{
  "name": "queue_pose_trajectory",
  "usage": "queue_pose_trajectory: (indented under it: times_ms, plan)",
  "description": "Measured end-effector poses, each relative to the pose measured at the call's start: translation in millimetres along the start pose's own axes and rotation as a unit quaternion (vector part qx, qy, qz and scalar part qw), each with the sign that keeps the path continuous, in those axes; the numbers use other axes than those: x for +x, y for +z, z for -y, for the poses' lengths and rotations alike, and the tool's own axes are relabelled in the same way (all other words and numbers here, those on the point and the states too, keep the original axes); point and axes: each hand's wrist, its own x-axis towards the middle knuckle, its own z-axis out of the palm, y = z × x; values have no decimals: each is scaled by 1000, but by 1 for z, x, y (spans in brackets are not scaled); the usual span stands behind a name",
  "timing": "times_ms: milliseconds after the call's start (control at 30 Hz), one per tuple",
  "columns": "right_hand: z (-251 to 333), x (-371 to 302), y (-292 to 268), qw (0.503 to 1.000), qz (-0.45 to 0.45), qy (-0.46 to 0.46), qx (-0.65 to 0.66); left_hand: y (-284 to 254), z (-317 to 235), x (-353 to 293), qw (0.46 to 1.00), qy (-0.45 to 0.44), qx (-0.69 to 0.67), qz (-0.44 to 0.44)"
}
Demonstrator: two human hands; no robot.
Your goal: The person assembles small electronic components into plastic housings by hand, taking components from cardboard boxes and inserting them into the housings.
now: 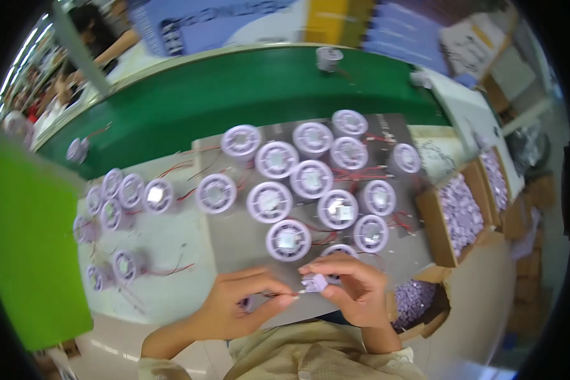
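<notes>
In front of my body, my right hand (361, 288) grips a small lavender plastic piece (313, 283) between thumb and fingers. Close on its left, my left hand (244, 301) pinches a thin wire, whose pale tip (301, 292) points at the piece. Whether tip and piece touch is too small to tell. Just beyond the hands, round lavender motor housings (288, 240) with red wires stand in a cluster on a grey board (234, 237). One housing (339, 253) is partly covered by my right hand, and another lavender part shows behind my left fingers.
More housings (125, 266) stand on the pale tabletop (171, 247) at left. Cardboard boxes (434, 225) of small lavender pieces line the right side. A green conveyor belt (234, 88) crosses behind, carrying a few housings. A bright green panel (28, 234) borders the left; people sit far left.
</notes>
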Motion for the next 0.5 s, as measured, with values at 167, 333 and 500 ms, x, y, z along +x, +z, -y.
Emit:
queue_pose_trajectory:
  times_ms: [167, 333, 500]
  plan:
    - [25, 5, -54, 965, -141, -105, -195, 3, 14, -15, 999, -10, -8, -42]
    - [78, -3, -186, 795, -412, -190, -402, 8, 0, -9, 986, -100, 21, -134]
    - [94, -52, -372, 664, -510, -64, -544, 7, 2, 4, 993, -53, 60, -92]
